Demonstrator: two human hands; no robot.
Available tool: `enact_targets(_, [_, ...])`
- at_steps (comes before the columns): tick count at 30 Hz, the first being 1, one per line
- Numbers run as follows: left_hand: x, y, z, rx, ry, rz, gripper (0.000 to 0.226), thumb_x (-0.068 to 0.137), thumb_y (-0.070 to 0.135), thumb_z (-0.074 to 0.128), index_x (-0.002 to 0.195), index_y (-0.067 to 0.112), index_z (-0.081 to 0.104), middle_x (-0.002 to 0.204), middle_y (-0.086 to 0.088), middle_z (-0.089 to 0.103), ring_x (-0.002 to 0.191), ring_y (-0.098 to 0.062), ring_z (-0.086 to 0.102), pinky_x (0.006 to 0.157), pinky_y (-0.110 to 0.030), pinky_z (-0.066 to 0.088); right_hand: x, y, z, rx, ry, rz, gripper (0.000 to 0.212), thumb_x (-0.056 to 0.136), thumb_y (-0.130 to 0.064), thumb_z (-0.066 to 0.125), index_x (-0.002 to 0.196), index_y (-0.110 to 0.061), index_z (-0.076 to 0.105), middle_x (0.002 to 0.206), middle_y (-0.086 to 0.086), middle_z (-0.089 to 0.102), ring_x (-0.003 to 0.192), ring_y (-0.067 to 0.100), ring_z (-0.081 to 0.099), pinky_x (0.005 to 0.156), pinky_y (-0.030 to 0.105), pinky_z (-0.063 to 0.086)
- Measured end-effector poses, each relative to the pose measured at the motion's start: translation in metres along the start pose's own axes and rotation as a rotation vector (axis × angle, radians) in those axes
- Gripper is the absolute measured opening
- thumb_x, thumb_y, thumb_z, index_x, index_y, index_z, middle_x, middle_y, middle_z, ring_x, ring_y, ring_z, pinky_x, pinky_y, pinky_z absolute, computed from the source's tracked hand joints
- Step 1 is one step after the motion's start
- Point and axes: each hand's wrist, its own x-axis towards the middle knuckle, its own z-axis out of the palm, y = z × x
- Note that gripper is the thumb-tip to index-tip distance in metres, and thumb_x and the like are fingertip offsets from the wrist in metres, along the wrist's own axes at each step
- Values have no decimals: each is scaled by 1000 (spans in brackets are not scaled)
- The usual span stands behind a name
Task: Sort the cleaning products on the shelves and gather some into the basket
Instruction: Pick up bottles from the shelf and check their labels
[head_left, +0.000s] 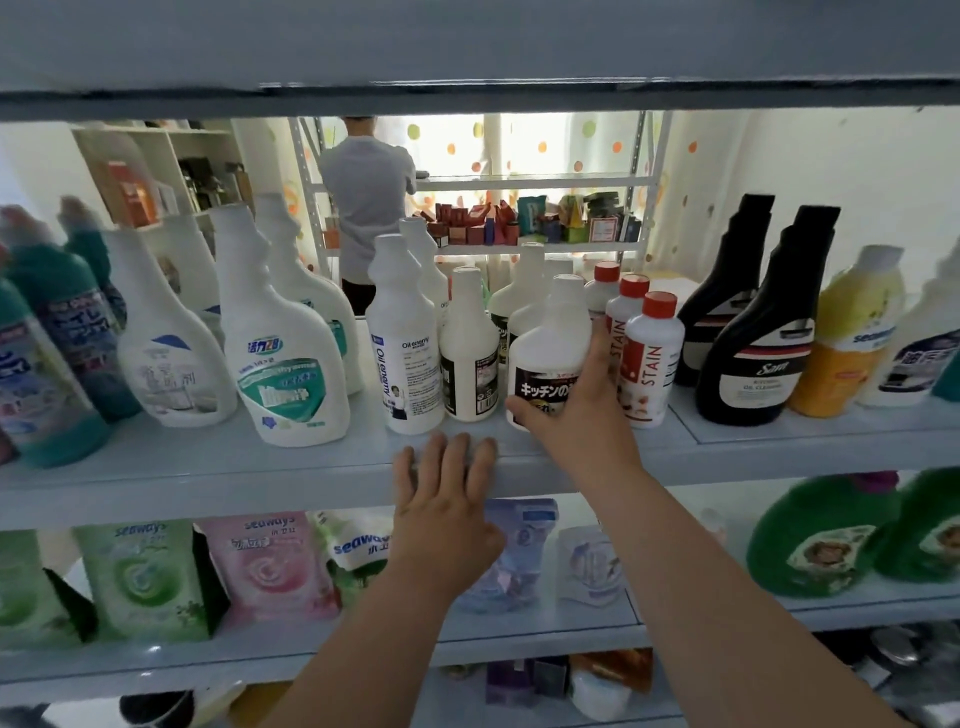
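smooth plastic bottles (545, 358) (glossy shelf (208, 467))

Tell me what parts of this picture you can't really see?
- Head view: the Japanese label on the white bottle, partly covered by the right hand.
- Purple pouch on the lower shelf, half hidden by the left hand.
- Teal bottles at the left edge, blurred.
- The basket: not in view.

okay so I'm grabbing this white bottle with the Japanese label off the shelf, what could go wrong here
Your right hand wraps the white bottle with the Japanese label, which stands tight against the red-capped STAIN bottles. Pulling it out sideways could tip them.

The bottle with the barcode label crowds its other side and might topple too.

Your left hand lies flat on the shelf edge, so it isn't steadying anything.
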Motion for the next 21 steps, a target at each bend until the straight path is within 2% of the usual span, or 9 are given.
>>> enact_targets(3, [0, -1, 0, 6, 6, 0, 95, 50, 41, 82, 136, 10, 58, 133, -16, 59, 127, -42, 54, 109, -63, 33, 2, -3, 0, -80, -34, 50, 134, 74, -56, 84, 157, -38, -20, 165, 10, 29, 143, 35, 44, 108, 51, 44])
enact_targets(6, [-1, -1, 0, -6, 23, 3, 91, 52, 42, 82, 135, 10, 62, 133, -16, 60, 128, -43, 54, 109, -64, 34, 0, -8, 5, -214, -46, 114, 129, 81, -67, 72, 155, -31, -27, 159, 18, 39, 135, 38, 52, 103, 51, 48])
enact_targets(10, [-2, -2, 1, 0, 46, 14, 93, 53, 43, 84, 137, 10, 61, 134, -16, 60, 130, -42, 53, 111, -63, 35, -3, -13, 9, -278, -25, 151, 127, 82, -72, 67, 155, -28, -27, 154, 20, 45, 131, 37, 55, 101, 50, 49])
enact_targets(12, [-2, -3, -1, 7, 26, 10, 96, 57, 45, 81, 143, 12, 55, 141, -15, 55, 136, -40, 46, 115, -62, 27, -4, -15, 7, -279, -22, 161, 127, 82, -73, 67, 156, -28, -26, 154, 19, 46, 131, 37, 56, 100, 51, 50])
enact_targets(14, [-1, -4, -3, 37, -24, 7, 98, 68, 50, 72, 154, 18, 38, 153, -11, 40, 146, -36, 28, 121, -57, 10, -6, -18, 6, -286, -30, 180, 127, 83, -73, 65, 158, -25, -24, 154, 18, 46, 131, 36, 55, 100, 50, 51])
enact_targets(16, [-1, -4, -3, 35, -66, -4, 99, 73, 53, 66, 158, 21, 27, 158, -8, 31, 148, -34, 18, 121, -54, 0, -13, -20, 4, -339, -37, 170, 121, 87, -68, 63, 160, -15, -17, 153, 19, 45, 132, 36, 54, 102, 48, 49])
enact_targets(18, [-1, -2, -6, 28, -93, -16, 98, 73, 51, 68, 158, 20, 30, 157, -9, 34, 149, -35, 21, 121, -54, 0, -31, -15, 0, -420, -28, 89, 105, 94, -57, 58, 162, -7, -2, 151, 21, 47, 133, 36, 52, 106, 46, 46])
enact_targets(21, [0, 1, -8, 29, -88, -31, 98, 68, 51, 73, 154, 17, 40, 154, -12, 42, 146, -37, 31, 120, -56, 6, -67, 5, -15, -514, -36, -153, 64, 103, -42, 47, 153, -3, 40, 145, 18, 56, 132, 35, 54, 113, 46, 38])
